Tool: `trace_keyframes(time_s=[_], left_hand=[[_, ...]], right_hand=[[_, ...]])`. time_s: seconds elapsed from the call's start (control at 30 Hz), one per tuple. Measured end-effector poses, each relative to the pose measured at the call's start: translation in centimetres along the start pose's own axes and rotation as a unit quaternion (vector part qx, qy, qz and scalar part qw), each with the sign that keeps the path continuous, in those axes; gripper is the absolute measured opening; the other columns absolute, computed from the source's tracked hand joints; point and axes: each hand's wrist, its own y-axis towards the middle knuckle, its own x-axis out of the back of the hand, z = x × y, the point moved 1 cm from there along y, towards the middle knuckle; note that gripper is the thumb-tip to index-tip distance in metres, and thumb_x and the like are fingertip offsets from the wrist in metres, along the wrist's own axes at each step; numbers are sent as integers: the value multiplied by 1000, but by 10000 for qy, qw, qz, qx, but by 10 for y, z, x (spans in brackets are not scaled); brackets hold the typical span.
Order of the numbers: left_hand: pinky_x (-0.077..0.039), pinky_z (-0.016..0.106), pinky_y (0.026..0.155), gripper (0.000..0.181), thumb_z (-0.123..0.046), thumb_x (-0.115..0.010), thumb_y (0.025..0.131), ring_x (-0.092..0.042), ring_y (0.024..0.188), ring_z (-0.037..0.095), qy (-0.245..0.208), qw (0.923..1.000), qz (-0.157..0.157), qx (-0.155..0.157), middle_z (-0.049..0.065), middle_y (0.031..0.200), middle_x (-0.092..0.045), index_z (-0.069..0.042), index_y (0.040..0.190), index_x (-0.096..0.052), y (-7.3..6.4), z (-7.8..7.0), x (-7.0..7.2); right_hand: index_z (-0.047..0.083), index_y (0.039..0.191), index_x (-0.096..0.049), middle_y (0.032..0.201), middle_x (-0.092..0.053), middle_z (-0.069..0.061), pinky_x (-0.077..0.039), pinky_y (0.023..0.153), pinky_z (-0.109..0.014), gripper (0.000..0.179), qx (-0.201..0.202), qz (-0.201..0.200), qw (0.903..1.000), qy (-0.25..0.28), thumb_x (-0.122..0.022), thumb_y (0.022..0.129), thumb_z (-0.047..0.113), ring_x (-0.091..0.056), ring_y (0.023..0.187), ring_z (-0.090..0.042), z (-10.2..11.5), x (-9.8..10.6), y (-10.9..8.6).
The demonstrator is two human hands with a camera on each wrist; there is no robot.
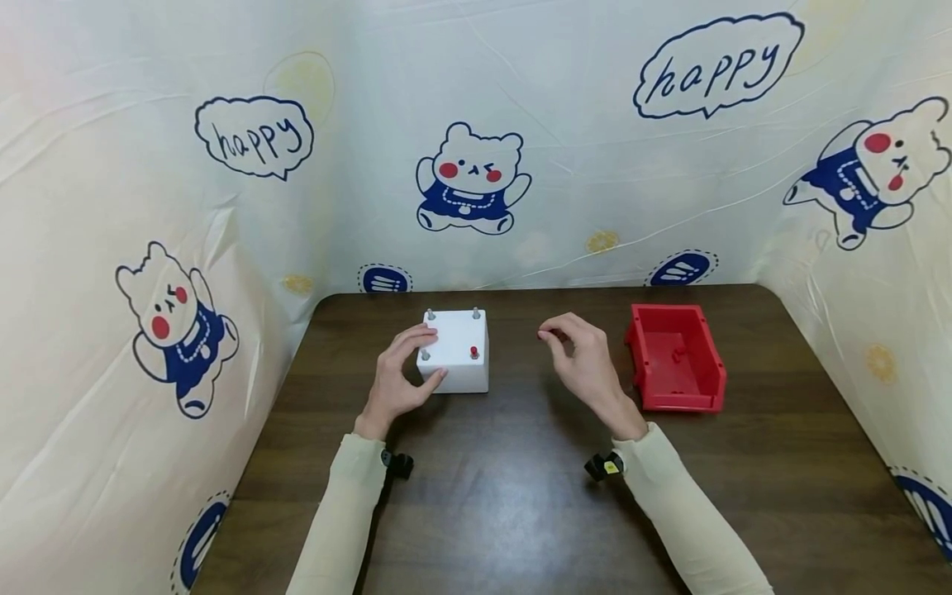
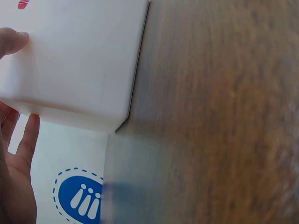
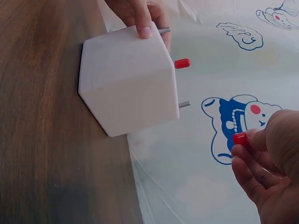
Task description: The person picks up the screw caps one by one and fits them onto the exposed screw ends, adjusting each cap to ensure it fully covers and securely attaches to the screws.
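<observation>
A white box [image 1: 455, 378] stands on the table with metal posts [image 1: 476, 314] rising from the corners of its top. On the front right post sits a red cap [image 3: 182, 63]; the others are bare. My left hand [image 1: 394, 380] holds the box at its left side, thumb on the front face and fingers at the left of the top. Between thumb and fingertip, my right hand [image 1: 586, 364] pinches a small red cap [image 3: 239, 138], in the air to the right of the box.
To the right of my right hand, a red open-fronted bin [image 1: 712, 355] holds small red pieces [image 1: 678, 354]. The dark wooden table [image 1: 491, 496] is bordered at the back and sides by a printed sheet [image 1: 565, 165].
</observation>
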Motion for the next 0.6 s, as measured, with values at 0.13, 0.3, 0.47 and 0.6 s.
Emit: trace_keyframes(time_s=[0.13, 0.3, 0.47, 0.6], left_hand=[[-37, 30, 124, 52, 2, -91, 76, -54, 141, 44, -50, 10000, 0, 49, 24, 137, -68, 5, 125, -71, -1, 10, -2], [-37, 29, 124, 56, 0, -93, 74, -54, 142, 42, 28, 10000, 5, 26, 21, 139, -68, 0, 127, -72, -5, 31, -6], [-40, 34, 124, 57, -9, -95, 77, -55, 144, 33, 102, 9999, 97, 92, 11, 141, -68, -10, 130, -73, -7, 37, -5], [-40, 38, 125, 55, -17, -93, 81, -53, 147, 26, 155, 9996, 177, 144, 4, 144, -67, -15, 132, -73, -7, 37, -3]], right_hand=[[5, 103, -78, 99, -75, -4, -58, 69, -33, 6, 18, 1, 10000, 43, -77, 97, 5, -66, 82, -16, 2, -2, 0], [6, 103, -78, 98, -75, -5, -59, 69, -38, 6, 30, -37, 10000, 66, -78, 96, 5, -68, 83, -16, 5, -6, -1], [6, 102, -78, 97, -76, -5, -58, 68, -33, 5, 47, -62, 9999, 70, -77, 97, 4, -68, 82, -16, 8, -11, -1], [7, 102, -79, 98, -76, -4, -58, 70, -30, 6, -25, 21, 10000, 70, -78, 97, 5, -68, 83, -15, 11, -14, 0]])
